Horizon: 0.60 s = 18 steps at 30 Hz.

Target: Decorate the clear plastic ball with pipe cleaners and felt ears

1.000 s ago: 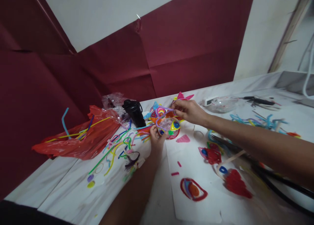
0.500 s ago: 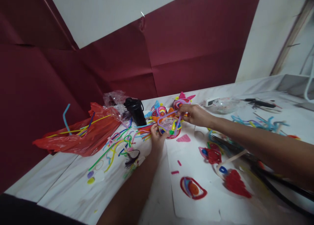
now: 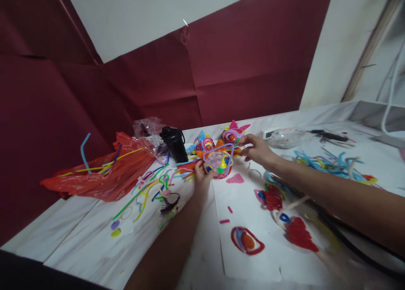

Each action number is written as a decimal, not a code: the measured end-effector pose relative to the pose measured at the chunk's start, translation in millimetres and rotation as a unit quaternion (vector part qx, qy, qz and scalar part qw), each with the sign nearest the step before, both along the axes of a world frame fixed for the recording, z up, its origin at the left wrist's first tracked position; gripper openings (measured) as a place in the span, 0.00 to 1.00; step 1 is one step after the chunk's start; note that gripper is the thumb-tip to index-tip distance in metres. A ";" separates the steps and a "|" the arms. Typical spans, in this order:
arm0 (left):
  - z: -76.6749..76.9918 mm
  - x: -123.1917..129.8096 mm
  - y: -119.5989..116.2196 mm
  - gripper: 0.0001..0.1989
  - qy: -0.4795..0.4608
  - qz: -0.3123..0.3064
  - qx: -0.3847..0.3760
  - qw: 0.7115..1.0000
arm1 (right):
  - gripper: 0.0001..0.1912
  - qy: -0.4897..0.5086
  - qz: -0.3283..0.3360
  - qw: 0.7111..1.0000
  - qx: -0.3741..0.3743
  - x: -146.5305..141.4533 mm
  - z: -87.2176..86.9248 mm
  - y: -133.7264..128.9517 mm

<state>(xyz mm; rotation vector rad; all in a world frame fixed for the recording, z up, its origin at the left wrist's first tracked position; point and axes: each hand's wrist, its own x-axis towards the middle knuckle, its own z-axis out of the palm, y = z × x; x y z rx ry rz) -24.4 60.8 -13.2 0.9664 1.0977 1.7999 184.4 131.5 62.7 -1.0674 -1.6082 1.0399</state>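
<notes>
My left hand (image 3: 204, 177) is closed on the near-left edge of a clear rounded craft piece (image 3: 217, 158) decorated with coloured pipe cleaners. A purple pipe cleaner (image 3: 233, 158), bent into an angular loop, lies over that piece. To the right of it, my right hand (image 3: 255, 149) hovers with thumb and fingers apart, holding nothing I can see. Just behind stand two finished-looking colourful fish-like pieces, one with blue fins (image 3: 204, 143) and one with pink fins (image 3: 233, 134). A pink fin-shaped patch (image 3: 235, 179) lies on the white sheet in front.
A black tumbler (image 3: 174, 144) stands behind loose pipe cleaners (image 3: 147, 193). At left lies a red plastic bag (image 3: 110, 180). Red heart-like pieces (image 3: 300, 234), an eye-shaped piece (image 3: 247, 241), scissors (image 3: 284, 184) under my right forearm and blue pipe cleaners (image 3: 329, 163) lie at right.
My right hand has let go of the purple pipe cleaner and moved a little right, its fingers spreading. My left hand keeps its hold on the clear piece.
</notes>
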 end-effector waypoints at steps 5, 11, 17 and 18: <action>3.6 0.9 -1.7 0.31 -0.009 -0.042 -0.013 0.999 | 0.19 -0.034 0.020 0.997 -0.071 -6.0 -9.5 -2.9; 5.8 2.4 -3.6 0.31 -0.002 -0.049 -0.010 0.999 | 0.19 -0.034 0.053 0.988 -0.142 -18.8 -11.2 -19.4; 8.9 2.9 -7.8 0.31 0.000 -0.047 -0.006 0.999 | 0.21 0.000 0.050 0.985 -0.168 -25.4 -3.3 -31.0; 9.4 2.7 -8.3 0.31 0.000 -0.047 -0.005 0.999 | 0.21 0.005 0.044 0.985 -0.169 -26.4 -1.3 -33.0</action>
